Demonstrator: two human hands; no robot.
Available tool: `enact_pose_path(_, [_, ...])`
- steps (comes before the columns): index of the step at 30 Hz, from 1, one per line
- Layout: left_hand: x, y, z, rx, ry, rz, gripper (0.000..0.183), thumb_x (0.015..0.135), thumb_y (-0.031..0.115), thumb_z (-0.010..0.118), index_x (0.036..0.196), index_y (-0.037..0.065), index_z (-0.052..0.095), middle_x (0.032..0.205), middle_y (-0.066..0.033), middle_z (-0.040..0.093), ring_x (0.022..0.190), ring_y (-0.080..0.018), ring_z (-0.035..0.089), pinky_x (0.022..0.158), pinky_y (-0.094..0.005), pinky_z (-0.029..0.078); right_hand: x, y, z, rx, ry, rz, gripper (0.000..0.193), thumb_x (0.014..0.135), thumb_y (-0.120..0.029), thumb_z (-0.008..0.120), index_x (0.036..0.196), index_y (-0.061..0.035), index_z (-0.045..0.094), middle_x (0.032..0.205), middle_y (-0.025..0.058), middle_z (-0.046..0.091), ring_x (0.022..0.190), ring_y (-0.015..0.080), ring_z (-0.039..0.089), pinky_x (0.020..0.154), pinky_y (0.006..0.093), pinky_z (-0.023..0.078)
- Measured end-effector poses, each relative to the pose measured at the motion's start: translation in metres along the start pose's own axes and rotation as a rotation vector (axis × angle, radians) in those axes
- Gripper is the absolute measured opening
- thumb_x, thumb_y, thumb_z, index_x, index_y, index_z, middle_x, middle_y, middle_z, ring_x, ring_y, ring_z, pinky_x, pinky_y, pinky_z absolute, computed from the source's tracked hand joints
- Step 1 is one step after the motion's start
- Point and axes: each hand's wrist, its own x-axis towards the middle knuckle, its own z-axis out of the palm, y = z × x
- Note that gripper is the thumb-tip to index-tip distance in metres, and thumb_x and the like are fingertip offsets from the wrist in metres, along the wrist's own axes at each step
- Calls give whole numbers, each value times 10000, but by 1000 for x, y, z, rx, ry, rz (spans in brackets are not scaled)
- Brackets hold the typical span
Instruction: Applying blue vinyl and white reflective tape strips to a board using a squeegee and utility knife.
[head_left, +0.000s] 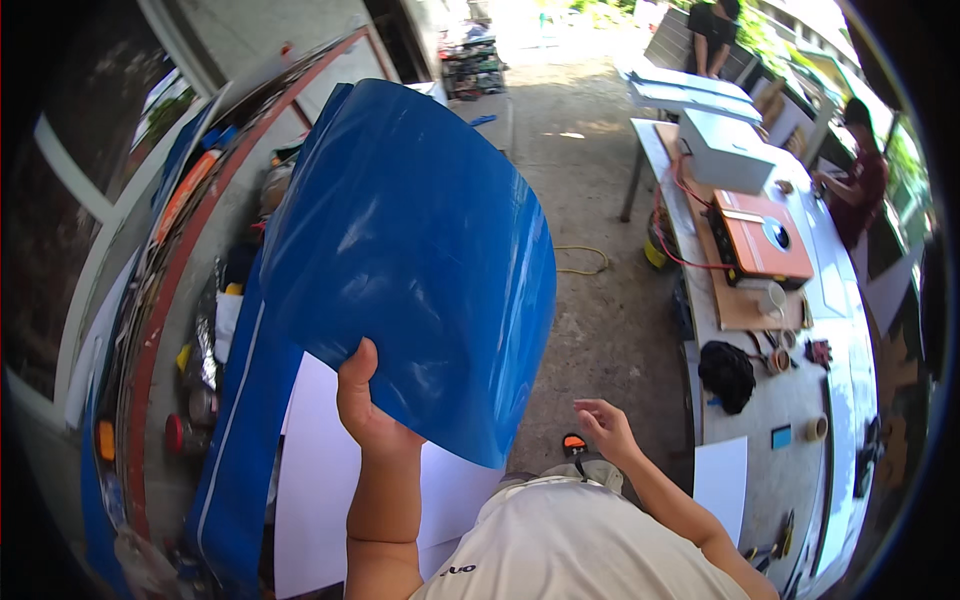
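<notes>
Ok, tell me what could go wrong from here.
The curved blue sheet is held only near its lower edge by the left hand, while the right hand is clear of it, so it could slip or flop. The sheet also blocks part of the view ahead, so the yellow cord on the floor might trip someone.

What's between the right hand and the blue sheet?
In the head view, concrete floor and a shoe show between the right hand and blue sheet.

From here I see the left hand gripping a big, curved, glossy blue sheet; the right hand is empty.
</notes>
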Motion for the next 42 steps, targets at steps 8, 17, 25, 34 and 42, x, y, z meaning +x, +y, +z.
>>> enact_pose_path(8, [-49, -65, 30, -383, -309, -498, 581, 996, 402, 575, 1422, 13, 506, 1433, -144, 550, 1293, -306, 570, 1068, -436, 495, -104, 57, 76, 749, -12, 545, 673, 1096, -557, 373, 1338, 38, 574, 1191, 175, 697, 962, 228, 696, 894, 373, 593])
enact_pose_path(17, [-129, -87, 86, -664, -544, -883, 640, 1005, 378, 565, 1492, -20, 448, 1560, -194, 434, 1434, -379, 443, 1191, -541, 377, -195, 69, 87, 1366, 127, 77, 920, 986, -758, 304, 1467, 17, 425, 1369, 241, 604, 1092, 291, 675, 992, 435, 563])
enact_pose_path(25, [-198, -110, 137, -839, -956, -912, 481, 1076, 251, 496, 1449, -52, 464, 1619, -249, 315, 1503, -375, 333, 1255, -545, 286, -297, 95, 44, 1673, 571, -328, 851, 959, -741, 452, 1408, -19, 454, 1316, 163, 631, 1138, 300, 653, 1027, 437, 543])
enact_pose_path(34, [-185, -135, 145, -488, -410, -730, 562, 995, 172, 574, 1481, -70, 430, 1544, -230, 445, 1446, -364, 413, 1224, -558, 302, -441, 117, -28, 1543, 1150, -752, 544, 1017, -521, 607, 1278, -45, 567, 1155, 68, 694, 1047, 199, 676, 950, 377, 553])
enact_pose_path(42, [-100, -258, 102, -267, -465, -788, 457, 990, 157, 564, 1396, -47, 514, 1413, -217, 575, 1333, -334, 548, 1159, -490, 397, -480, 101, -92, 1006, 1696, -652, 235, 1008, -154, 664, 1229, -80, 634, 1186, 48, 713, 1055, 157, 692, 900, 313, 573])
